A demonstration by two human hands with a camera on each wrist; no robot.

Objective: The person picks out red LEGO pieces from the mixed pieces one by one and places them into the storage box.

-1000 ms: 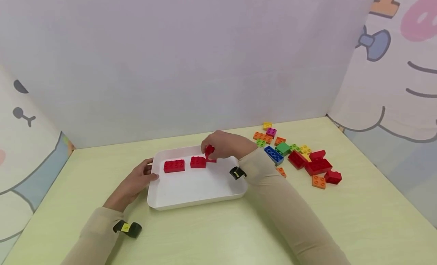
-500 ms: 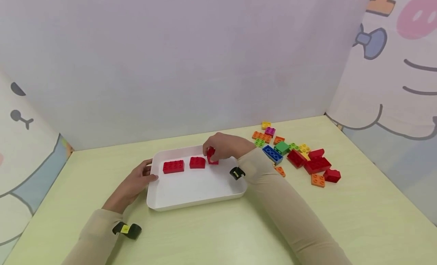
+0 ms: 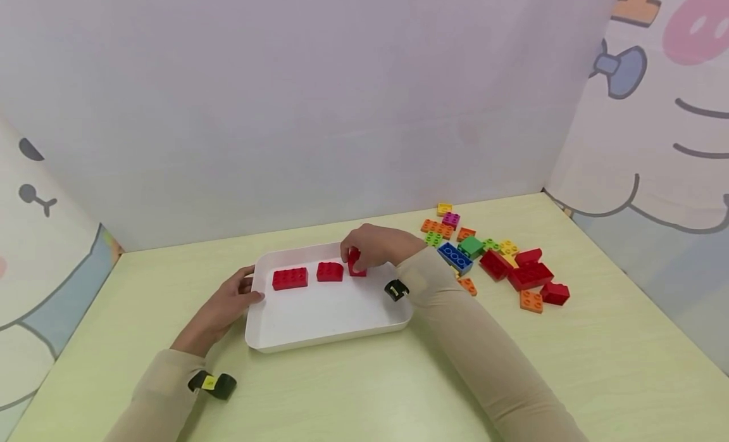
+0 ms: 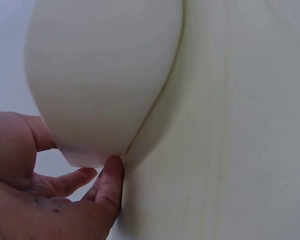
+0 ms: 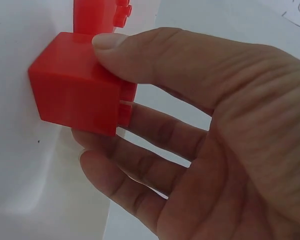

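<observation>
At the far side of a white tray, toward its right half, a person's right hand pinches a red block: thumb on one face, fingers bent round the other. Block sits low by the tray floor, studs up; cannot tell whether it bears fully on the floor.

Just left of it, a short red block, studs up; cannot tell if the two touch. Further left, a longer red block, also studs up, set apart.

Left hand grips the tray's left end, thumb at the rim, fingertips against the outside low down near the table. Tray lies flat, slightly angled.

Right of the tray, loose pieces spread across the table: far ones are a yellow piece, a magenta piece and a long orange piece; nearer, a blue block lying hollow side up and a green block. Rightmost, a big red block, a square orange piece, and a small red block. Beige sleeves, black strap on the left wrist. Pale wall behind.
</observation>
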